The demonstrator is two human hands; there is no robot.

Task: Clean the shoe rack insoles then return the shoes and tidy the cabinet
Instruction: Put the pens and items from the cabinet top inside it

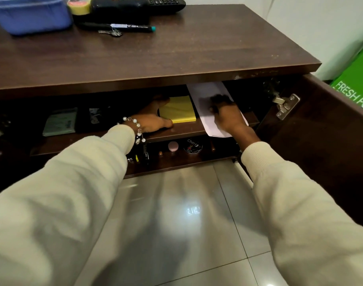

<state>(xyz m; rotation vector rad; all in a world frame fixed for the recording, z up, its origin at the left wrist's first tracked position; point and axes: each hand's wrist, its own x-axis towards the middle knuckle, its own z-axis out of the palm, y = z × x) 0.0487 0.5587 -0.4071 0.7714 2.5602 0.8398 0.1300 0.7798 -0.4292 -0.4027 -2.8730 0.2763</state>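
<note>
While both hands reach into the open cabinet (176, 58), tidying looks underway; no shoes or insoles show, so that part cannot be judged. Left hand (153, 118) rests loosely open against a yellow pad (179, 111) on the upper shelf (176, 132). Right hand (226, 114) presses a white paper (205, 91), fingers blurred.

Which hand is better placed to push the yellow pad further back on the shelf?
The left hand: it already rests against the yellow pad on the shelf, while the right hand is busy pressing on the white paper.
</note>
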